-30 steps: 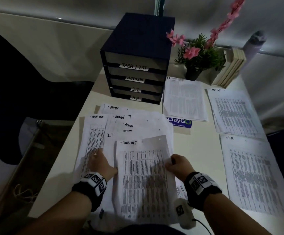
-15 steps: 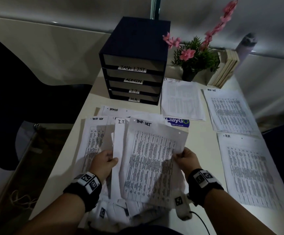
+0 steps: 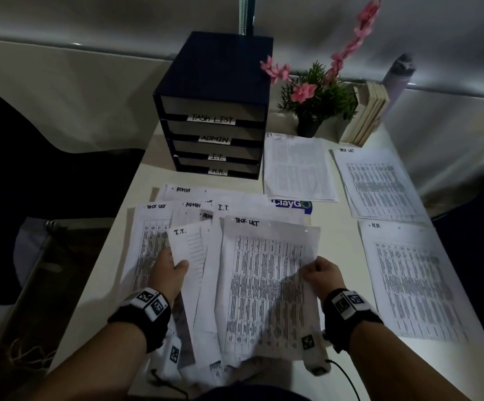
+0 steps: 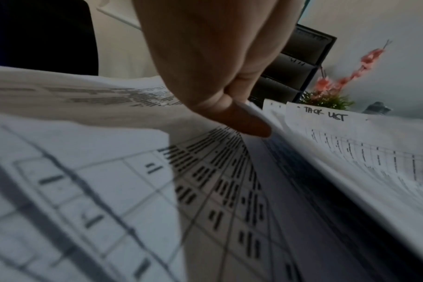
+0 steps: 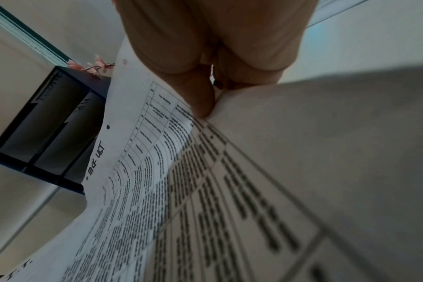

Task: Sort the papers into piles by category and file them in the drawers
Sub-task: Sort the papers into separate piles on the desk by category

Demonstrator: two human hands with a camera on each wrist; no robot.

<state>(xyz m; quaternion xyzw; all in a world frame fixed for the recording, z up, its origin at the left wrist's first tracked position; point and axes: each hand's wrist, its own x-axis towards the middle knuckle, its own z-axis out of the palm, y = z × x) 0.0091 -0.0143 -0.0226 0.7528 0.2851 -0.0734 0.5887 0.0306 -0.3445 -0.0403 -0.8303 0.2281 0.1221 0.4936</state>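
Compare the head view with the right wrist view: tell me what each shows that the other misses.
Head view only: the left hand holding an I.T. sheet, the white H.R. pile, and the drawer labels.

Right wrist view only: the right hand's thumb-and-finger grip on the sheet's edge, close up.

Both: the white printed task-list sheet and the dark blue drawer cabinet.
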